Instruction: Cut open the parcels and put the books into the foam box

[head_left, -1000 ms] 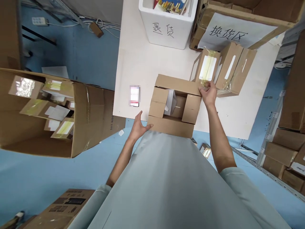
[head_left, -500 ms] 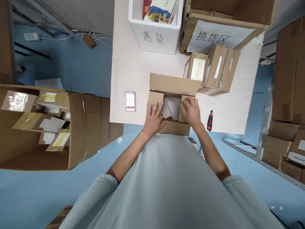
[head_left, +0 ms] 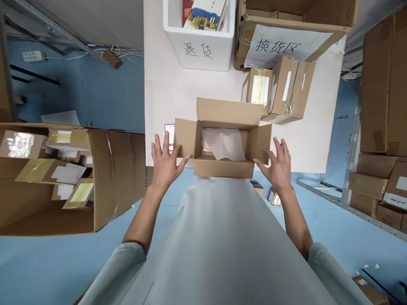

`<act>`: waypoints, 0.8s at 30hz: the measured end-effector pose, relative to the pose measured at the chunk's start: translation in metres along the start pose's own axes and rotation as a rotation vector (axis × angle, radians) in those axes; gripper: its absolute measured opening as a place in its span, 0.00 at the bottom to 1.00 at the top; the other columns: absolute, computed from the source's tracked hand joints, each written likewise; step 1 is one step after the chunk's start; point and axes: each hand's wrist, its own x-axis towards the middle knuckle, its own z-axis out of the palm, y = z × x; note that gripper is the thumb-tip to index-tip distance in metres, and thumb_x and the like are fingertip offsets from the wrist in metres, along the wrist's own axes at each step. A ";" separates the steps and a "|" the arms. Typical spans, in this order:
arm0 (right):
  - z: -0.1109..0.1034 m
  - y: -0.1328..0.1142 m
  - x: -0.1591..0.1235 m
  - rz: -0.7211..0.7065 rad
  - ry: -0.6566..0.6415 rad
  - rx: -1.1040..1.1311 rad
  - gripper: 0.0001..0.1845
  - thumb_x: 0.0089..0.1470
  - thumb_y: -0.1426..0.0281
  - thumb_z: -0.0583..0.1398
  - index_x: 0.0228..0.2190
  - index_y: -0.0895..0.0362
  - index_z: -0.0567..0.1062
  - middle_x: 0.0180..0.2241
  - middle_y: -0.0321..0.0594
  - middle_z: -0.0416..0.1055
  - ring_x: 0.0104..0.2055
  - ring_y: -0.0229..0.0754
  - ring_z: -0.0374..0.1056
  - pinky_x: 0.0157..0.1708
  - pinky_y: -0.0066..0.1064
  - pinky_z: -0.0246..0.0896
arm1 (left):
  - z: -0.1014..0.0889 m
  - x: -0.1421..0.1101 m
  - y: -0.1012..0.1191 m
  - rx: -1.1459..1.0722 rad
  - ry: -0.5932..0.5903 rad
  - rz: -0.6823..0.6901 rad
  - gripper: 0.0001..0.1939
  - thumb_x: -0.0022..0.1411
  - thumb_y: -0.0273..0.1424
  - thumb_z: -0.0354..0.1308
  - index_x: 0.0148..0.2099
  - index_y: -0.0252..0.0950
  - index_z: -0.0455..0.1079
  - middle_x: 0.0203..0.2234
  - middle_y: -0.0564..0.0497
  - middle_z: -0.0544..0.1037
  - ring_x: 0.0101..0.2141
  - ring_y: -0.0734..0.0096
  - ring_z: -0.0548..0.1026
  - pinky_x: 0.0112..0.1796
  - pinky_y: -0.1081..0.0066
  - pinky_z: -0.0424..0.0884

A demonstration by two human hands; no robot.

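Four flaps (head_left: 185, 137): all folded outward, open carton (head_left: 253, 143) sits at the worktop (head_left: 165, 84) front edge, roughly mid-width, near flap reaching over that edge.
Carton contents: pale, thin sheet (head_left: 226, 142), creased, one corner pointing toward the near side; item under it too covered to identify.
Left hand (head_left: 165, 167): grip released, fingers spread, at the left flap; contact unclear.
Right hand (head_left: 277, 169): grip released too, palm empty, thumb by the right flap's near corner; contact unclear.
Phone (head_left: 169, 134): near worktop front-left corner, screen lit, partly hidden by left flap and left hand.
White bin (head_left: 203, 48): worktop far edge, left of centre, books (head_left: 205, 15) inside.
Big box (head_left: 243, 51): far edge, toward far-right corner, handwritten paper sign (head_left: 280, 44) on its front.
Taped parcels (head_left: 282, 87): two, side by side, just in front of big box.
Floor (head_left: 178, 212): blue.
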 end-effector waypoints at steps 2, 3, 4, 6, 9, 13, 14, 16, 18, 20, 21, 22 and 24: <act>0.007 0.019 -0.009 0.070 -0.001 -0.005 0.32 0.69 0.44 0.65 0.63 0.52 0.79 0.82 0.54 0.54 0.84 0.72 0.45 0.76 0.73 0.55 | 0.012 0.004 -0.013 -0.048 -0.008 -0.047 0.26 0.76 0.54 0.62 0.63 0.42 0.77 0.83 0.38 0.55 0.81 0.27 0.48 0.74 0.26 0.51; 0.015 0.026 -0.011 0.094 -0.019 0.001 0.35 0.68 0.43 0.66 0.64 0.53 0.78 0.81 0.55 0.56 0.84 0.72 0.46 0.76 0.73 0.55 | 0.020 0.006 -0.017 -0.087 -0.012 -0.067 0.26 0.76 0.54 0.61 0.63 0.41 0.77 0.81 0.36 0.60 0.79 0.30 0.54 0.74 0.29 0.56; 0.025 0.031 -0.011 0.111 -0.045 0.013 0.39 0.66 0.43 0.67 0.67 0.53 0.76 0.80 0.56 0.57 0.83 0.72 0.47 0.76 0.73 0.55 | 0.028 0.010 -0.019 -0.137 -0.020 -0.086 0.26 0.76 0.54 0.61 0.62 0.41 0.78 0.77 0.36 0.66 0.76 0.33 0.60 0.72 0.33 0.61; 0.044 0.037 -0.009 0.125 -0.097 0.064 0.45 0.65 0.43 0.69 0.72 0.55 0.72 0.78 0.59 0.61 0.82 0.70 0.52 0.77 0.71 0.55 | 0.044 0.016 -0.018 -0.264 -0.055 -0.129 0.27 0.75 0.54 0.59 0.62 0.40 0.78 0.69 0.36 0.75 0.70 0.40 0.69 0.67 0.41 0.71; 0.062 0.038 -0.004 0.111 -0.132 0.176 0.50 0.63 0.42 0.70 0.75 0.57 0.69 0.75 0.62 0.66 0.78 0.68 0.60 0.77 0.67 0.58 | 0.060 0.026 -0.008 -0.458 -0.158 -0.223 0.32 0.71 0.57 0.60 0.63 0.38 0.77 0.62 0.37 0.80 0.62 0.46 0.77 0.58 0.50 0.79; 0.058 0.036 0.002 0.088 -0.191 0.305 0.51 0.64 0.41 0.69 0.76 0.55 0.67 0.75 0.60 0.66 0.73 0.65 0.68 0.74 0.63 0.67 | 0.064 0.032 0.002 -0.594 -0.246 -0.347 0.39 0.66 0.57 0.63 0.68 0.37 0.71 0.64 0.37 0.79 0.55 0.51 0.82 0.57 0.53 0.80; 0.054 0.036 0.003 0.085 -0.219 0.327 0.52 0.65 0.42 0.69 0.78 0.54 0.64 0.75 0.60 0.64 0.71 0.64 0.72 0.72 0.62 0.71 | 0.062 0.033 0.003 -0.609 -0.255 -0.366 0.40 0.66 0.57 0.63 0.69 0.37 0.69 0.64 0.37 0.79 0.55 0.52 0.82 0.58 0.53 0.80; 0.046 0.033 0.006 0.073 -0.273 0.327 0.57 0.64 0.44 0.70 0.82 0.51 0.55 0.79 0.60 0.58 0.66 0.64 0.77 0.65 0.61 0.77 | 0.058 0.035 0.002 -0.622 -0.267 -0.382 0.40 0.67 0.56 0.63 0.71 0.37 0.65 0.64 0.36 0.80 0.56 0.54 0.82 0.59 0.55 0.79; 0.038 0.028 0.009 0.040 -0.312 0.256 0.62 0.64 0.47 0.70 0.84 0.48 0.46 0.82 0.59 0.48 0.64 0.66 0.78 0.58 0.62 0.82 | 0.053 0.038 0.000 -0.614 -0.271 -0.376 0.41 0.67 0.56 0.63 0.72 0.37 0.63 0.64 0.36 0.79 0.55 0.57 0.83 0.58 0.56 0.80; 0.031 0.023 0.014 -0.016 -0.344 0.148 0.64 0.65 0.50 0.70 0.84 0.47 0.40 0.85 0.58 0.39 0.66 0.70 0.77 0.53 0.65 0.83 | 0.049 0.043 -0.002 -0.601 -0.260 -0.366 0.41 0.67 0.55 0.63 0.72 0.37 0.61 0.65 0.35 0.79 0.53 0.58 0.83 0.57 0.57 0.81; 0.029 0.021 0.018 -0.046 -0.361 0.099 0.65 0.64 0.51 0.70 0.84 0.47 0.38 0.85 0.58 0.35 0.66 0.72 0.76 0.51 0.66 0.83 | 0.047 0.046 -0.002 -0.593 -0.243 -0.359 0.41 0.67 0.55 0.63 0.72 0.37 0.61 0.65 0.35 0.78 0.53 0.58 0.83 0.57 0.57 0.81; 0.026 0.020 0.022 -0.074 -0.379 0.061 0.66 0.64 0.51 0.70 0.84 0.47 0.37 0.86 0.57 0.32 0.67 0.74 0.75 0.50 0.66 0.83 | 0.043 0.049 -0.001 -0.582 -0.221 -0.346 0.41 0.68 0.54 0.63 0.72 0.36 0.61 0.65 0.35 0.78 0.53 0.58 0.83 0.56 0.57 0.82; 0.021 0.022 0.034 -0.119 -0.416 0.017 0.69 0.61 0.52 0.72 0.84 0.48 0.37 0.86 0.55 0.28 0.66 0.75 0.75 0.50 0.67 0.83 | 0.036 0.054 0.002 -0.533 -0.164 -0.299 0.38 0.69 0.52 0.63 0.71 0.36 0.63 0.65 0.35 0.79 0.54 0.57 0.83 0.57 0.56 0.82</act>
